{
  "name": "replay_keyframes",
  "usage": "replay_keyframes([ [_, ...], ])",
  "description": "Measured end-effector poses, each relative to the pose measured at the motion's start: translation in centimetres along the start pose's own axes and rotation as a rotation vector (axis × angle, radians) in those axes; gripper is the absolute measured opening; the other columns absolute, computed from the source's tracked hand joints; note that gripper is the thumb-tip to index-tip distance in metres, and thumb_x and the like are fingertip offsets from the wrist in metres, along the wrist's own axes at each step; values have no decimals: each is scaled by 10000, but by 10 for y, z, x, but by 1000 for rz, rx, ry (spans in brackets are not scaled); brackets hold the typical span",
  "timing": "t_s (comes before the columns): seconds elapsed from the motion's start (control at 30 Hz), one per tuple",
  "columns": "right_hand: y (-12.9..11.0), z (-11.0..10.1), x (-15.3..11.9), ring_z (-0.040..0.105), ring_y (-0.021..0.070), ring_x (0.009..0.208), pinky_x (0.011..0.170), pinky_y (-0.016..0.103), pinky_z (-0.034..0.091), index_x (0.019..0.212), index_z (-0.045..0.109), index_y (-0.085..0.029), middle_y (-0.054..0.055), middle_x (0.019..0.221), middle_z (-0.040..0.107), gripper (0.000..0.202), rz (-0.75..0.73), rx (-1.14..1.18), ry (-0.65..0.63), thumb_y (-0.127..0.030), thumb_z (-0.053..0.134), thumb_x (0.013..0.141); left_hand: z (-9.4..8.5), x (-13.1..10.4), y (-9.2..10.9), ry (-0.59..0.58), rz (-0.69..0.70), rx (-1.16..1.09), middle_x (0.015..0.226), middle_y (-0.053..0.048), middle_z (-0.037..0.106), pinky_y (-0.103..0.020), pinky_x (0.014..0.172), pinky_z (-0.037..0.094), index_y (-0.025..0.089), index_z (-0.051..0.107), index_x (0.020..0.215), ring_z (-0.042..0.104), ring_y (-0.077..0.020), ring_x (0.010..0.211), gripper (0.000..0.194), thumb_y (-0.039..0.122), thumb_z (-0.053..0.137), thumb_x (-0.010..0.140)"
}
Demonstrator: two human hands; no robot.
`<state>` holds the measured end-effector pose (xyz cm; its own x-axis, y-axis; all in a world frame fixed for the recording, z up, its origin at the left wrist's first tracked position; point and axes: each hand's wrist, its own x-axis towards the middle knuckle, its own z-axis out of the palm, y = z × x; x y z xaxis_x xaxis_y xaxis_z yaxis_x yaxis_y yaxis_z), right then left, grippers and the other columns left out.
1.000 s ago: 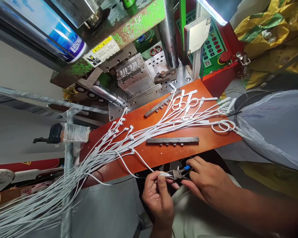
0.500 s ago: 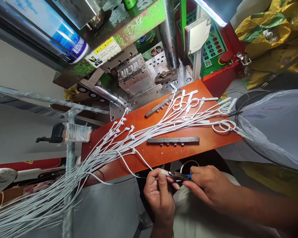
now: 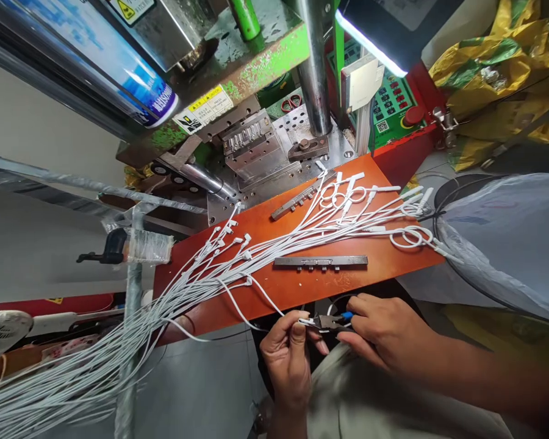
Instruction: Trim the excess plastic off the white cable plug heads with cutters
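Note:
Below the front edge of the orange board, my left hand pinches a white cable end between thumb and fingers. My right hand is wrapped round pliers with blue on the handles. The jaws of the pliers are at the white piece beside my left fingertips. A bundle of white cables lies across the board, with small connectors towards the left and thicker ends and loops at the right. A metal bar with small blocks lies near the front edge.
A second notched bar lies further back. Behind the board stands a press with a metal die and steel column. A red and green control box is at the right, above a plastic-lined bin. A wrapped post stands left.
My left hand has moved slightly left. The pliers have turned, and their jaws and blue handle show more. The view has shifted a little.

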<state>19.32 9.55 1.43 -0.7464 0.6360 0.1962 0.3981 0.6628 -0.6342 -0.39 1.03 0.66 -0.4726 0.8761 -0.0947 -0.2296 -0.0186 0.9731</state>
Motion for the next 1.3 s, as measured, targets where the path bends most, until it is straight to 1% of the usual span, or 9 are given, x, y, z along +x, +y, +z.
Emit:
replay_keyframes([
  [0.13,-2,3,2,570,178,687,568,343,276,804,706,-197,62,812,658,565,-26,-61,57,-389,368,1214,-5,-2,-2,-9,9,31,694,-19,759,-234,575,607,198,853,1074,712,-146,529,237,419,850,987],
  [0.3,-4,4,1,571,180,667,567,344,282,791,697,-191,54,774,655,564,-24,-58,92,-387,378,1213,-8,-2,-5,16,-33,151,647,-17,722,-220,577,547,162,842,957,660,-132,536,225,376,815,1021],
  [0.47,-2,0,-2,533,128,579,575,299,341,755,660,-201,-17,679,615,570,127,272,-182,-462,435,1208,-13,1,-6,-40,50,185,675,-18,723,-218,486,518,169,854,934,662,-139,475,239,371,780,1038],
  [0.53,-3,2,-4,554,128,590,583,291,358,761,669,-199,-15,689,619,567,157,288,-226,-462,439,1208,-16,3,-5,-65,97,222,671,-9,723,-219,489,529,185,870,965,674,-141,475,209,355,777,1043],
  [0.7,-6,12,-8,649,219,802,645,330,378,773,669,-190,94,903,706,545,20,-91,89,-425,428,1201,-21,6,1,-107,311,358,710,-5,795,-248,586,588,235,897,1031,741,-170,557,86,298,859,985],
  [0.8,-4,11,-5,631,221,810,642,338,373,743,634,-196,110,928,714,557,-45,-153,155,-400,402,1207,-23,8,3,-121,354,410,713,12,804,-245,595,582,251,892,1043,750,-167,564,74,285,864,984],
  [1.0,0,6,-4,608,187,736,606,330,346,784,666,-202,60,850,681,572,-64,-25,41,-431,373,1219,-27,9,9,-198,378,453,674,29,793,-245,630,561,241,868,1027,736,-155,569,74,309,850,1002],
  [1.13,1,11,-11,598,157,682,604,320,335,793,694,-193,43,814,666,621,37,121,-83,-497,359,1220,-25,9,12,-225,412,510,678,29,770,-239,650,550,229,849,1076,720,-142,584,88,181,802,1019],
  [1.3,0,13,-10,483,133,635,627,310,310,718,602,-186,5,726,583,661,240,457,-228,-617,405,1179,-25,6,12,-256,282,463,720,0,729,-232,592,534,197,818,1066,695,-135,566,127,194,691,1074],
])
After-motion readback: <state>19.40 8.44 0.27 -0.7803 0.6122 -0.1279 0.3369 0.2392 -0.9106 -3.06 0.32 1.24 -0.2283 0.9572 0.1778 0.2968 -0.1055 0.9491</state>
